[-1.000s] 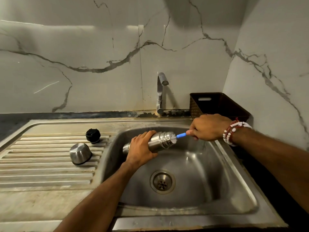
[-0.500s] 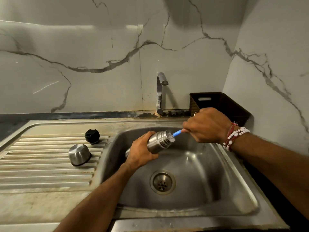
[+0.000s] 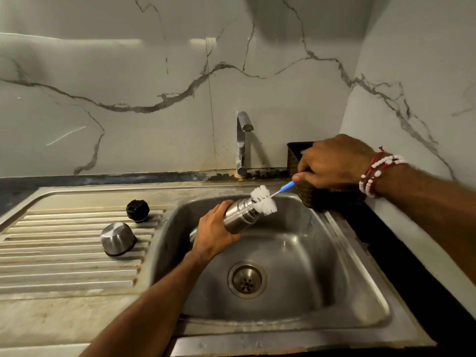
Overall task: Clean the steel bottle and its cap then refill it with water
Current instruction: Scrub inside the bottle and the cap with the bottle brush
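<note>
- Left of frame: the steel cup lid point(image 3: 118, 238) lies mouth down on the draining board point(image 3: 64, 266), with the black stopper point(image 3: 137, 207) just beside it. Both are well apart from the bottle.
- Centre: the left hand point(image 3: 215, 231) wraps its fingers round the steel bottle point(image 3: 240, 216), held tilted over the sink point(image 3: 309, 253) with its mouth toward the upper right.
- At the mouth: the white head of the brush point(image 3: 263, 200) sits mostly outside the opening.
- Right: the right hand point(image 3: 332, 163) pinches the brush's blue handle.
- Step in hand: scrubbing the bottle's inside.
- Next move, as judged: rinse under the tap point(image 3: 242, 143). This calls for one free hand.
</note>
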